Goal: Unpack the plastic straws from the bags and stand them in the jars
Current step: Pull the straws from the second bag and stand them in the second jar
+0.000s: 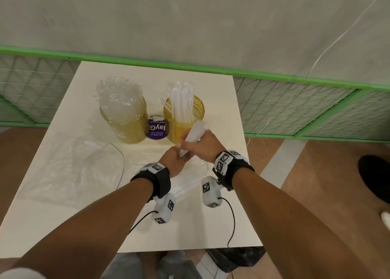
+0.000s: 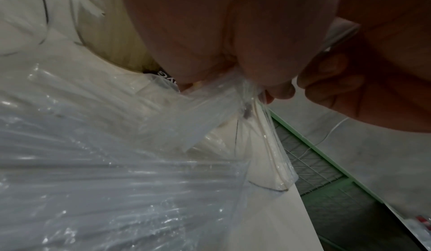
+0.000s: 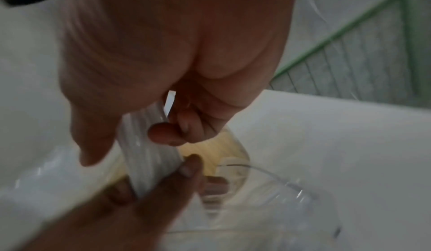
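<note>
Right hand [image 1: 202,144] grips straw bundle [image 1: 195,134]; left hand [image 1: 173,160] pinches its base.

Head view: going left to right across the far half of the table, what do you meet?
Empty plastic bag → jar of clear straws → purple-labelled container → jar of white straws → right hand gripping a bundle of white straws.

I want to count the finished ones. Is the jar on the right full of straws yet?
Not full. The right jar holds white straws standing upright, but open space shows beside them.
</note>
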`<state>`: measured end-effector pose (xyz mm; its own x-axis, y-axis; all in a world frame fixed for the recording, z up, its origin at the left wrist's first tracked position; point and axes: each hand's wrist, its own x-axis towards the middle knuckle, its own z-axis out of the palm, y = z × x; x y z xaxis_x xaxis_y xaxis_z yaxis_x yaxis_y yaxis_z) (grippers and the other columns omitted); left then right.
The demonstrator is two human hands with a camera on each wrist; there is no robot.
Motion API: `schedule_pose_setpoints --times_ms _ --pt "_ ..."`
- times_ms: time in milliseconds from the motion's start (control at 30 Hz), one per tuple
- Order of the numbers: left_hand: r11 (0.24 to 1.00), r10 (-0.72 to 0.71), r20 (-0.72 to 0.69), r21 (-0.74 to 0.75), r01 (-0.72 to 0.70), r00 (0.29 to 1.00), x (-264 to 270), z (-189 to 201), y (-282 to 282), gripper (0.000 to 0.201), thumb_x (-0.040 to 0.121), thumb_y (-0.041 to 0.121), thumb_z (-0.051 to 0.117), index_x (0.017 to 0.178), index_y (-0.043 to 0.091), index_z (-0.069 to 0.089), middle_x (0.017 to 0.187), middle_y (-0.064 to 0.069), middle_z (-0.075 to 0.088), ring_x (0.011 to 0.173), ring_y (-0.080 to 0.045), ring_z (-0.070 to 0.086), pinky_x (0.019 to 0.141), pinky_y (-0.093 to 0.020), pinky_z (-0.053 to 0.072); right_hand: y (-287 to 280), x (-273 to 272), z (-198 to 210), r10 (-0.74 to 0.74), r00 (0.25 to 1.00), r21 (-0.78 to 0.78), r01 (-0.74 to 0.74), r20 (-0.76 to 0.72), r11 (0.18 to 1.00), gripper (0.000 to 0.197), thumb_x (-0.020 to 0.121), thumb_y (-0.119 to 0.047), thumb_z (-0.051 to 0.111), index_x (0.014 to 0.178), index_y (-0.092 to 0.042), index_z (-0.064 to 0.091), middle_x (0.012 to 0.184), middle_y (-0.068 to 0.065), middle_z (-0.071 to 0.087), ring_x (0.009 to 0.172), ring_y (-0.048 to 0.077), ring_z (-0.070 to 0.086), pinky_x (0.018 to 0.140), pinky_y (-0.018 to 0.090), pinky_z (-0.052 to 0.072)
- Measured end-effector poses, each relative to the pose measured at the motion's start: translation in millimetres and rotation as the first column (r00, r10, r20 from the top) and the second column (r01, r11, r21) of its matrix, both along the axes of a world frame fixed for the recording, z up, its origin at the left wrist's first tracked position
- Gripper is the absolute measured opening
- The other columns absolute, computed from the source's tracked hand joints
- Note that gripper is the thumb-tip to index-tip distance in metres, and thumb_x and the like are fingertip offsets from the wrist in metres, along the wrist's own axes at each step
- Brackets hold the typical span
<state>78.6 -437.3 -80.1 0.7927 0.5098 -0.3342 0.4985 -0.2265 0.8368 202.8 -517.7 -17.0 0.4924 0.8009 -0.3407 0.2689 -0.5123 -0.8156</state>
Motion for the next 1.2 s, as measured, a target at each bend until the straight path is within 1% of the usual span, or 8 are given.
schedule_pose_setpoints --times_ms 133,267,433,567,700,833,1000,1200 --pt "0.996 -0.048 -0.051 0.071 0.052 0.998 2 -1 3 0.05 0.091 0.045 0.064 0.134 0.021 0.052 0.122 -0.001 0.066 0.109 -0.021 0.062 0.096 -0.04 0.051 7 -5 3 -0.089 0.995 0.022 0.088 0.046 0.996 0.021 0.076 -0.034 0.079 0.087 -0.016 0.076 0.084 0.001 0.076 0.078 0.016 0.074 0.075 0.042 0.063" --pt "0.983 -0.181 -0.18 -0.007 0.183 0.967 -9 -6 10 0.099 0.077 0.04 0.08 0.154 0.025 0.019 0.145 0.009 0.04 0.133 -0.018 0.042 0.11 -0.037 0.036 17 7 31 -0.139 0.98 0.115 0.123 0.141 0.986 0.014 0.083 -0.025 0.075 0.082 -0.011 0.074 0.078 0.003 0.073 0.072 0.017 0.071 0.06 0.028 0.057" --pt "0.97 -0.235 -0.348 -0.149 0.194 0.907 -19 1 28 0.104 0.067 0.031 0.067 0.158 0.023 0.016 0.159 0.004 0.028 0.14 -0.022 0.034 0.11 -0.032 0.032 31 27 81 -0.168 0.958 0.161 0.133 0.233 0.978 0.017 0.081 -0.024 0.072 0.068 -0.017 0.065 0.066 -0.002 0.067 0.057 0.01 0.063 0.046 0.019 0.045" --pt "0.953 0.022 -0.261 -0.286 -0.099 0.965 -16 10 39 0.051 0.098 0.016 0.05 0.146 0.002 0.042 0.148 -0.015 0.046 0.141 -0.031 0.04 0.108 -0.033 0.034 47 28 101 -0.249 0.953 0.26 0.2 0.173 0.945 0.021 0.076 -0.028 0.071 0.078 -0.007 0.073 0.07 0.005 0.072 0.061 0.018 0.069 0.055 0.03 0.054" --pt "0.507 0.621 -0.094 -0.709 -0.49 0.778 -25 28 48 0.039 0.099 0.013 0.033 0.13 0.005 0.055 0.121 -0.017 0.063 0.12 -0.04 0.06 0.103 -0.045 0.044 57 13 97 -0.23 0.967 0.296 0.191 0.106 0.936 0.019 0.079 -0.024 0.072 0.08 -0.005 0.074 0.073 0.007 0.073 0.056 0.011 0.064 0.054 0.027 0.052" --pt "0.272 0.664 -0.125 -0.878 -0.393 0.737 -33 42 55 0.05 0.097 0.041 0.04 0.115 0.0 0.061 0.109 -0.026 0.064 0.097 -0.044 0.067 0.095 -0.051 0.052 63 -1 83 -0.217 0.974 0.288 0.191 0.061 0.938 0.014 0.081 -0.024 0.073 0.077 -0.011 0.075 0.07 0.001 0.072 0.062 0.01 0.067 0.064 0.03 0.056" --pt "0.291 0.697 -0.188 -0.807 -0.513 0.692 -26 45 47 0.034 0.099 0.035 0.052 0.116 0.006 0.06 0.091 -0.015 0.05 0.072 -0.03 0.057 0.075 -0.041 0.057 67 -21 75 -0.18 0.984 0.307 0.166 0.016 0.937 0.015 0.084 -0.018 0.071 0.081 -0.004 0.073 0.079 0.014 0.073 0.065 0.012 0.066 0.067 0.036 0.057" --pt "0.348 0.667 -0.133 -0.814 -0.464 0.733 -36 48 55 0.045 0.099 0.025 0.041 0.128 -0.004 0.059 0.093 -0.019 0.06 0.067 -0.024 0.062 0.049 -0.024 0.052 69 -30 69 -0.172 0.985 0.297 0.167 -0.011 0.94 0.011 0.085 -0.018 0.071 0.08 -0.008 0.074 0.066 -0.003 0.069 0.063 0.008 0.065 0.065 0.031 0.054"
